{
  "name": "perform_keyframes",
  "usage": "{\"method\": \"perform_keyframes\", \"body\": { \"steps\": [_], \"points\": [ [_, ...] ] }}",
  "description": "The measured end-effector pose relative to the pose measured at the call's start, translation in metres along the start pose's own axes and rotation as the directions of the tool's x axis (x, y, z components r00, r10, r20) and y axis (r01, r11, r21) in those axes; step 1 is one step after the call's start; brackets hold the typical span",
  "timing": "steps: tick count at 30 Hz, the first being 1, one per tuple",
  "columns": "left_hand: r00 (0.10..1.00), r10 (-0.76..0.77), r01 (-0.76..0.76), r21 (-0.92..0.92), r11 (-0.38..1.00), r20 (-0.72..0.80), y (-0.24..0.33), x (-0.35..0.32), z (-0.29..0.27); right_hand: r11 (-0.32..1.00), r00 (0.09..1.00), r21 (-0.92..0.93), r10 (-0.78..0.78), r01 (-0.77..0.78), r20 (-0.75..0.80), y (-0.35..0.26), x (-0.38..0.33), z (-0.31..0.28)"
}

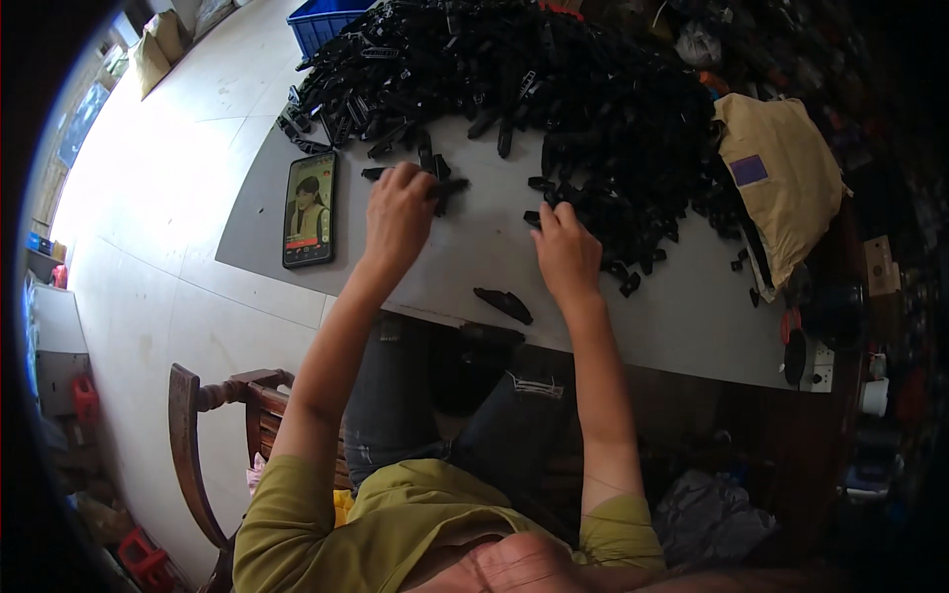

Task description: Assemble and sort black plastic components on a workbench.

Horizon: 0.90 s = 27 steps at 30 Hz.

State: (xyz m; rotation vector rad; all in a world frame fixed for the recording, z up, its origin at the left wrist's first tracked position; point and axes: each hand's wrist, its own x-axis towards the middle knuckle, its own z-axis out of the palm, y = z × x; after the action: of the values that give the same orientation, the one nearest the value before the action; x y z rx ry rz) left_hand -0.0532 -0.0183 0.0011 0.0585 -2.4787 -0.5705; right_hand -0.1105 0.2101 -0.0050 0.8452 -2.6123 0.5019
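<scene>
Black pieces point(613, 109) heaped on grey table point(473, 249), pale tiled floor point(148, 331), wooden chair point(185, 425)

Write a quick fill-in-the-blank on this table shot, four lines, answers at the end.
1. The phone lies on the table, to the ____ of the left hand.
2. The right hand is at the near edge of a pile of small parts, nearly all of them ____ in colour.
3. The plastic bin at the pile's far left is ____.
4. The tan bag has a small square patch coloured ____.

Missing words: left; black; blue; purple.
</scene>
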Motion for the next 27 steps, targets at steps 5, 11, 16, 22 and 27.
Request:
{"method": "perform_keyframes", "body": {
  "steps": [5,11,16,22,27],
  "points": [
    [0.961,0.173,-0.111,-0.268,0.957,0.218,0.03,-0.025,-0.004,0.994,0.997,0.096,0.051,-0.055,0.05,-0.003,-0.003,0.001],
    [0.924,0.237,-0.063,-0.492,0.869,0.301,0.024,-0.034,0.008,0.764,0.999,0.644,0.016,-0.03,0.029,-0.018,-0.029,-0.006],
    [0.913,0.209,0.005,-0.522,0.853,0.35,0.022,-0.034,0.01,0.881,0.998,0.472,-0.052,0.035,0.023,-0.002,-0.039,-0.016],
    [0.907,0.255,0.014,-0.626,0.779,0.337,0.018,-0.03,0.014,0.878,0.977,0.476,-0.057,-0.049,0.205,-0.002,-0.034,-0.029],
    [0.884,0.312,-0.024,-0.632,0.774,0.349,0.023,-0.033,0.016,0.913,0.993,0.4,-0.108,0.077,0.056,-0.015,-0.043,-0.014]
  ]
}}
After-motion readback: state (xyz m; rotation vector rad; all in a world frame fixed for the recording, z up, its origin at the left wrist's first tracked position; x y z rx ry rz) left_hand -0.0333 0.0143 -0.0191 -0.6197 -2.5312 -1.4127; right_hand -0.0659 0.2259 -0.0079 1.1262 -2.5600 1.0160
